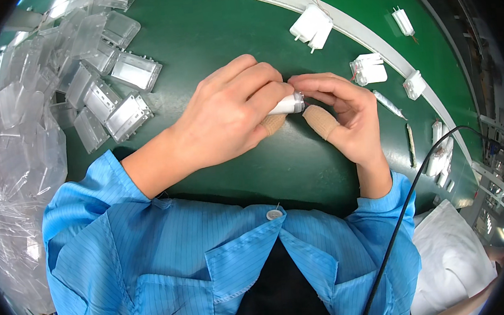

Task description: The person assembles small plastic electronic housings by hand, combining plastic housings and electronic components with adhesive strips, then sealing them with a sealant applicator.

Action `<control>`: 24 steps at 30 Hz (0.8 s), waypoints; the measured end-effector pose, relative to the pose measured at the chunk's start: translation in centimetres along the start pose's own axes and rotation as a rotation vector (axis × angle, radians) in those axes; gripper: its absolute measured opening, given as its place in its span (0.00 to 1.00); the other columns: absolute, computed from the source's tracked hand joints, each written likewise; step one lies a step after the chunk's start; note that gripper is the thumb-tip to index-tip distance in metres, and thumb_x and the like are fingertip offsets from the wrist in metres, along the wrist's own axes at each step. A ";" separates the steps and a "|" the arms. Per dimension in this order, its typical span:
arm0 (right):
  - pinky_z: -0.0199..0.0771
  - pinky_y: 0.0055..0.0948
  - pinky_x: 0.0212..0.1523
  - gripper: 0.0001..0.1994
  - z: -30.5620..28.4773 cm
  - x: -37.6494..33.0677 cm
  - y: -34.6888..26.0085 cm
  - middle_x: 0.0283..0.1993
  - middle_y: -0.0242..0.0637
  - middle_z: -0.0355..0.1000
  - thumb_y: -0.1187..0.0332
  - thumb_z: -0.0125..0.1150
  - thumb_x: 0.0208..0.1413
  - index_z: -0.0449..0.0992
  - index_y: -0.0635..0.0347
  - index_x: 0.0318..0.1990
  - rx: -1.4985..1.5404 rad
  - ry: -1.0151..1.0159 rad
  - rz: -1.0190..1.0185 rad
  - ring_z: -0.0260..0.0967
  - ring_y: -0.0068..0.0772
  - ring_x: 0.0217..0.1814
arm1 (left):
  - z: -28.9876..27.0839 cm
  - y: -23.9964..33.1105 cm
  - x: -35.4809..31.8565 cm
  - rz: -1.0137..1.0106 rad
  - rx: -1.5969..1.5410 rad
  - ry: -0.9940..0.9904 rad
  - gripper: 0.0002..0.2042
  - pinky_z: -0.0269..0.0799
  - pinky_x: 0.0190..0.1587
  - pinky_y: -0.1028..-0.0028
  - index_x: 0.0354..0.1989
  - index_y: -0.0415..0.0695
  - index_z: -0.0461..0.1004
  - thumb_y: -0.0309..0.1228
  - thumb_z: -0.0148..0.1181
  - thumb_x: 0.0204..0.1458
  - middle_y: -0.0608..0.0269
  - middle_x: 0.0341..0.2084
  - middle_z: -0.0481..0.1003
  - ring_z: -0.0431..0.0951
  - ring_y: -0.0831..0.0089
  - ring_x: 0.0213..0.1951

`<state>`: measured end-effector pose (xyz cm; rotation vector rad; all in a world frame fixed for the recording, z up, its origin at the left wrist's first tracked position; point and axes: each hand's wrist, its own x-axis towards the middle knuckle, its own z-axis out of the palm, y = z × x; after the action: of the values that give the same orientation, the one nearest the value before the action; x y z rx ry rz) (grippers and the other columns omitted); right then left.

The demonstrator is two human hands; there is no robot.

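Observation:
My left hand (233, 108) is closed around a small white cylindrical part (286, 104) with a clear end, held just above the green table (212, 30). Its fingers cover most of the part. Facing it, my right hand (342, 106) curls its thumb and fingers about the clear end, the thumb tip right at it. What the right fingertips touch is partly hidden. Tan finger covers wrap both thumbs. Nearest to the right hand are a white housing with thin wires (369, 69) and a slim silvery tube (389, 105).
Clear plastic cases (135, 70) and a large clear bag (18, 193) fill the left side. White housings (312, 25) lie near the pale curved table edge (373, 40). A black cable (411, 189) crosses at right, by more white parts (439, 157) and a white cloth-like item (452, 254).

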<state>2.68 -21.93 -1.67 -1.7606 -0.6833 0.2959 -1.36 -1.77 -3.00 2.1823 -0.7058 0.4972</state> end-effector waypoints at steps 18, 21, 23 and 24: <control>0.71 0.23 0.34 0.08 -11.8 -9.5 -1.6 0.39 0.37 0.75 0.75 0.59 0.51 0.78 0.62 0.39 -0.933 0.581 0.297 0.72 0.28 0.33 | 0.3 0.6 0.0 -0.235 -0.293 -0.028 0.20 0.72 0.40 0.66 0.51 0.39 0.62 0.27 0.59 0.50 0.49 0.39 0.72 0.76 0.57 0.39; 0.73 0.29 0.36 0.14 -10.9 -8.4 -0.8 0.46 0.38 0.73 0.77 0.55 0.48 0.75 0.60 0.45 -1.040 0.354 0.202 0.70 0.38 0.42 | 0.1 1.1 0.6 -0.278 -0.309 -0.043 0.25 0.71 0.40 0.67 0.57 0.42 0.61 0.26 0.59 0.49 0.50 0.39 0.71 0.75 0.58 0.38; 0.73 0.31 0.38 0.16 -10.6 -8.0 -0.3 0.45 0.39 0.73 0.77 0.54 0.47 0.75 0.59 0.46 -1.147 0.278 0.157 0.70 0.39 0.42 | -0.4 1.3 1.0 -0.313 -0.314 -0.145 0.25 0.65 0.47 0.71 0.60 0.43 0.61 0.26 0.56 0.51 0.54 0.40 0.70 0.71 0.63 0.41; 0.73 0.34 0.39 0.17 -10.4 -8.0 -0.2 0.44 0.39 0.73 0.77 0.54 0.46 0.74 0.59 0.46 -1.250 0.193 0.113 0.70 0.40 0.42 | -0.4 1.4 1.0 -0.303 -0.317 -0.148 0.25 0.65 0.47 0.71 0.60 0.43 0.61 0.26 0.56 0.51 0.54 0.40 0.70 0.71 0.63 0.41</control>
<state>1.67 -34.83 0.49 -2.9614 -0.6632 -0.3239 -1.57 -2.55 -1.42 1.9889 -0.4804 0.0611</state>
